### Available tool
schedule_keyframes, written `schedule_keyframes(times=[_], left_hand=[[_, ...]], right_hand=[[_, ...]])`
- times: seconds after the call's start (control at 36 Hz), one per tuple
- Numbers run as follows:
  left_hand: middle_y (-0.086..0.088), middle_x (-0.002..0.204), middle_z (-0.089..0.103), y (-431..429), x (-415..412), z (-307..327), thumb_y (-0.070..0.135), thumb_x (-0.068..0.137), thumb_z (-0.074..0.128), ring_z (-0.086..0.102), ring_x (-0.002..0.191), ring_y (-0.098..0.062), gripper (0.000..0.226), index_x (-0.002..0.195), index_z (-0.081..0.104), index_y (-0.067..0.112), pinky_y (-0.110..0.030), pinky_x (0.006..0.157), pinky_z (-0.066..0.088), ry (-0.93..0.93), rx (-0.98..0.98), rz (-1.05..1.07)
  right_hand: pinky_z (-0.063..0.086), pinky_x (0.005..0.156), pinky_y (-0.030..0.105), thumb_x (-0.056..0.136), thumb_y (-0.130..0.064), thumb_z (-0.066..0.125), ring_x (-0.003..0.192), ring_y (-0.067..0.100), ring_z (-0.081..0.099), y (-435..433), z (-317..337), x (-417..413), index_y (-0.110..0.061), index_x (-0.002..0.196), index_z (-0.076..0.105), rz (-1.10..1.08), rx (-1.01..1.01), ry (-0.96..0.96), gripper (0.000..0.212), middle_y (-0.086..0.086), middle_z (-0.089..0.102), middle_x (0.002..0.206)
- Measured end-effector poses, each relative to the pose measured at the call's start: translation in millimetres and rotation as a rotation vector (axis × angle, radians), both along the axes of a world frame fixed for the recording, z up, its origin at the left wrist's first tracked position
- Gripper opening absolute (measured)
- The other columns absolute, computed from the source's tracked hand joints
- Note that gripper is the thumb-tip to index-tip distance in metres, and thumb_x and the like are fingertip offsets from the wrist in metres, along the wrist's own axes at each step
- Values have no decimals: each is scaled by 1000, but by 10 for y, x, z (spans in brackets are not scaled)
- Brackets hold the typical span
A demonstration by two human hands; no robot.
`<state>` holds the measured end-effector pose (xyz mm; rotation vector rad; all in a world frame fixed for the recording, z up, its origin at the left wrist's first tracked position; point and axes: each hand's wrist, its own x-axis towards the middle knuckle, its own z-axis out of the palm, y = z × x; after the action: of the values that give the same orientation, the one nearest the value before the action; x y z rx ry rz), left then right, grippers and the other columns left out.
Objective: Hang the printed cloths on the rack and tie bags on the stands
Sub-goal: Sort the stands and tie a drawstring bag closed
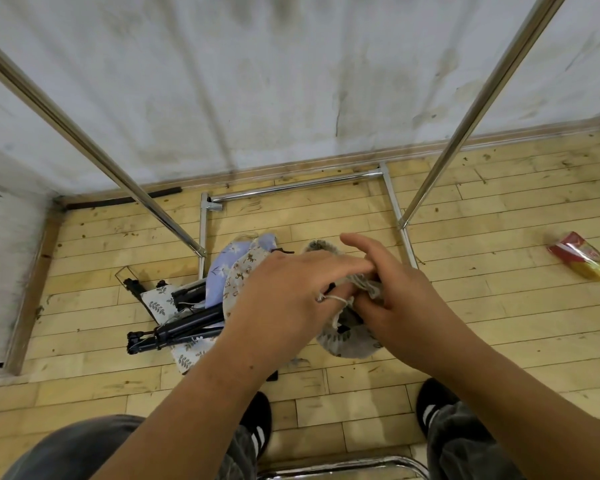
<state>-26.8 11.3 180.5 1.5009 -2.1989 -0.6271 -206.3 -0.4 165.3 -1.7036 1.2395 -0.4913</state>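
View straight down at a pale wooden floor (499, 306) beside a stained white wall (291, 81). A metal rack (291, 185) stands against the wall, its base frame on the floor and its two shiny poles rising at the left (84, 143) and right (482, 98).

Inside the base frame is a heap: black folded stands (184, 327) lying flat and pointing left, over a lilac cloth (222, 265) and a leaf-printed cloth (160, 299). A red and gold wrapper (582, 259) lies well apart at the right.

Both hands meet above the heap, between the poles. The left hand (284, 306) reaches rightward, fingers curled at the gathered mouth of a grey bag (347, 341), with the bag's white string (333, 299) looped round one finger. The right hand (399, 299) has its thumb raised and fingers curled into the same gathered cloth.

The bag hangs mouth uppermost, its length running down from the hands towards the person's black striped shoes (260, 420).

Bare floor lies right of the frame and in front of the shoes. A chrome bar (343, 465) crosses the bottom edge.
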Motion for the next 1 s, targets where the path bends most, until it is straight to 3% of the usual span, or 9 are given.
schedule_keyframes(times=[0.11,0.17,0.22,0.28,0.36,0.5,0.61,0.81,1.0], left_hand=[[16,90,69,8,-3,-22,38,98,52,63,77,-6,23,115,65,47,-36,69,53,34,-3,41],[28,84,63,8,4,1,39,97,58,60,74,1,17,111,66,46,-19,67,49,90,-2,95],[34,72,53,14,5,11,32,97,68,52,64,7,12,103,70,42,-9,59,36,145,0,149],[26,63,48,25,-5,28,29,97,70,49,58,2,13,100,70,41,-10,56,33,197,23,163],[17,61,43,49,-27,68,30,97,65,46,56,-5,14,102,63,43,-14,55,36,257,76,151],[9,62,40,45,-41,106,29,98,64,45,56,-11,15,101,62,44,-30,55,43,358,114,175],[8,62,39,15,-14,109,26,97,69,46,57,-15,16,97,67,42,-35,56,44,374,81,240],[11,63,41,11,-18,97,27,93,73,52,64,-20,14,97,72,40,-38,61,46,315,56,282],[-2,68,46,3,-11,117,27,94,73,50,65,-21,14,97,73,40,-31,57,43,324,82,269]], right_hand=[[47,74,11,96,-8,63,86,-1,63,9,-33,15,-37,153,37,14,-31,2,69,-26,59,87],[49,72,13,97,-8,63,84,1,65,2,-23,12,-40,145,45,3,-39,-20,61,-30,62,89],[50,68,14,98,-9,61,83,2,65,-7,-3,2,-47,123,55,0,-57,-32,46,-27,65,91],[49,65,15,98,-11,60,82,5,64,-12,5,-6,-51,101,58,16,-53,-35,39,-23,65,88],[53,67,21,97,-11,61,82,8,63,-27,-26,-17,-51,94,60,26,-27,-27,40,-16,65,88],[47,71,18,91,-24,64,90,2,55,-51,-70,-36,-56,101,53,36,-58,76,35,-16,53,99],[51,82,17,86,-36,66,104,2,56,-43,22,-16,-45,119,59,-12,-130,-2,35,-22,52,112],[56,71,28,86,-37,74,90,9,62,-41,63,21,-39,97,64,-146,-290,-41,15,-20,58,99],[53,66,27,90,-34,72,90,10,63,-64,60,0,-35,96,74,-140,-211,-48,7,-18,64,102]])
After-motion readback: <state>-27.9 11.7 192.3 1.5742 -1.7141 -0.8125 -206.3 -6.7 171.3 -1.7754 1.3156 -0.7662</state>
